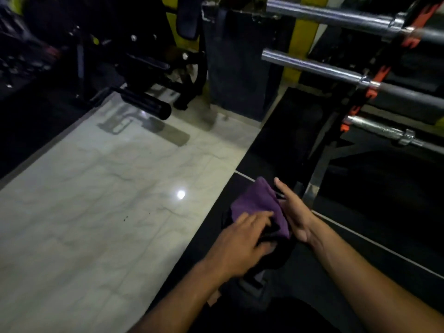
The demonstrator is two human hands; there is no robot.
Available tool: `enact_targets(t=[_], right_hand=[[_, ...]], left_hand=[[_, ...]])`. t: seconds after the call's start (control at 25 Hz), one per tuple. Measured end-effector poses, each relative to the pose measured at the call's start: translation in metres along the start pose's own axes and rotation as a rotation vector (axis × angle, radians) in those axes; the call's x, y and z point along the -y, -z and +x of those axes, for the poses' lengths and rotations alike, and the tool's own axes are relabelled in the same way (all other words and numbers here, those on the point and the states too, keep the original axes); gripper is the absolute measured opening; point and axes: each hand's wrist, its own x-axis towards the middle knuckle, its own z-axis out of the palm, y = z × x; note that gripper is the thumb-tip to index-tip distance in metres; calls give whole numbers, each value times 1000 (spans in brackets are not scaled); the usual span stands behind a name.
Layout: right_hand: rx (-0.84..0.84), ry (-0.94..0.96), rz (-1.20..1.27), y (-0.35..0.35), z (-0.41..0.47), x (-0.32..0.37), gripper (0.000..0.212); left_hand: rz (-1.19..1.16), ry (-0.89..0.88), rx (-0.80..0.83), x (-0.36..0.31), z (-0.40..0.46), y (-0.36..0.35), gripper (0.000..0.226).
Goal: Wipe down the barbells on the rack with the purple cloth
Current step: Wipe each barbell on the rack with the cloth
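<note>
Holding the purple cloth (260, 206) low in front of the body, both hands meet at the bottom centre of the head view, above a dark floor mat (360, 212) and just right of the pale marble floor (101, 200). The left hand (240, 246) lies over the near part of the cloth with its fingers (254, 218) spread and only slightly bent; whether the thumb beneath pinches the fabric is hidden. The right hand (293, 212) stands edge-up against the cloth's right side, fingers straight and together, palm toward the fabric, touching rather than gripping it. A darker fold or second piece of material hangs under the cloth; which it is cannot be told. The barbells lie up and to the right of the hands, well apart from them: an upper barbell (336, 19), a middle barbell (312, 67) and a lower, duller barbell (382, 132), each resting in the orange-and-black rack (374, 75). Their long axes run from the upper left, where the free chrome sleeve ends point, down toward the right edge of the frame. The right hand is the nearer to the rack, and the lower barbell is the nearest bar. As a judgement, the cloth is being gathered or folded, wiping has not begun, and the coming reach must go forward, upward and rightward, with strokes laid along each bar's axis.
</note>
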Motion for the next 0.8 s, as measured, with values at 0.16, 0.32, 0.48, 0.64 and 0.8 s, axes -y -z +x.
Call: enact_targets(t=[0.16, 0.32, 0.48, 0.64, 0.8], right_hand=[[-145, 311, -169, -40, 12, 10, 28], [-148, 436, 2, -40, -7, 17, 37], [-161, 487, 32, -35, -24, 38, 38], [-241, 578, -373, -2, -29, 91, 32], [-438, 715, -680, 48, -58, 145, 21]], left_hand=[[-99, -88, 136, 25, -16, 26, 45], [-144, 10, -386, 55, 24, 72, 56], [-123, -16, -6, 65, 101, 126, 66], [-84, -230, 164, 61, 190, 136, 12], [-26, -405, 354, 27, 290, 136, 19]])
